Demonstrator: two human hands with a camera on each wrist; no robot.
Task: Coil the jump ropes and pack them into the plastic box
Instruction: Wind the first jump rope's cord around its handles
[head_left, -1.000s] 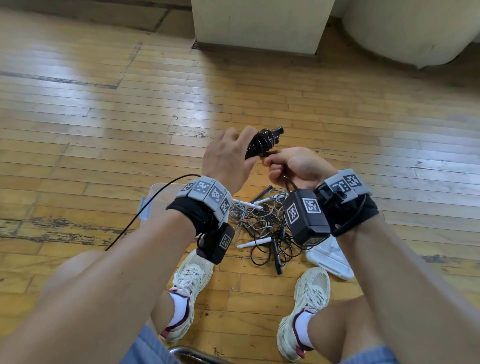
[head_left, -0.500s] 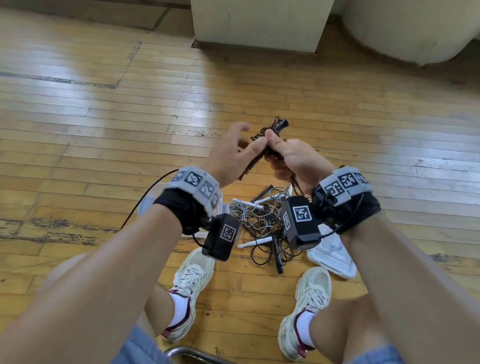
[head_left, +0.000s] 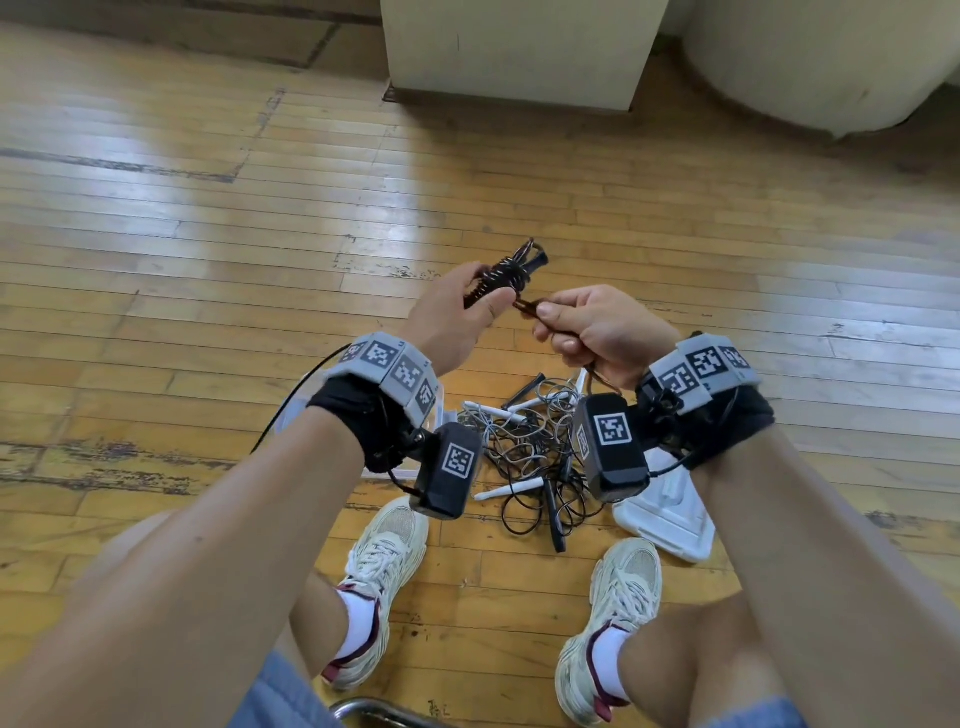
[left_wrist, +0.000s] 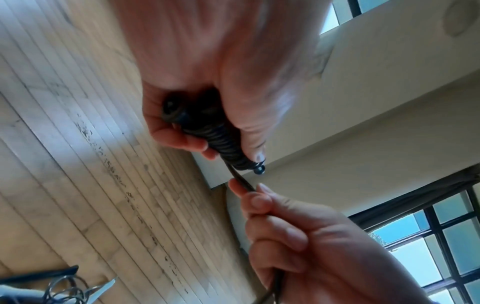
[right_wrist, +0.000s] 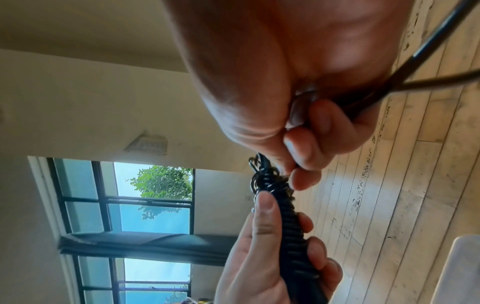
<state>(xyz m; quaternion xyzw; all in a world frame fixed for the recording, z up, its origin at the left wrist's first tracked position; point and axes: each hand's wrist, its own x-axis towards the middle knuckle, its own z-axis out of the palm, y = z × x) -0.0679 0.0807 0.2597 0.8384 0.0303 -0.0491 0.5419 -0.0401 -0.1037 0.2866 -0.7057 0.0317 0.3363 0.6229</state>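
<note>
Two hands hold a dark jump rope above a wooden floor, one gripping the wound part, the other pinching its loose end.

The left hand (head_left: 451, 317) is curled around a black jump rope bundle (head_left: 503, 275), its cord wrapped tightly round the handles, thumb pressed along the coils. Just beside it, the right hand (head_left: 597, 332) is closed in a fist, pinching the free rope end (head_left: 527, 306) between thumb and forefinger, with the rest running down through the palm. Below the hands, on the floor (head_left: 208, 218), lies a tangled pile of ropes (head_left: 524, 441) with white and black handles. The plastic box (head_left: 439, 410) sits under the left wrist, mostly hidden; a white lid (head_left: 670, 512) lies under the right wrist.
</note>
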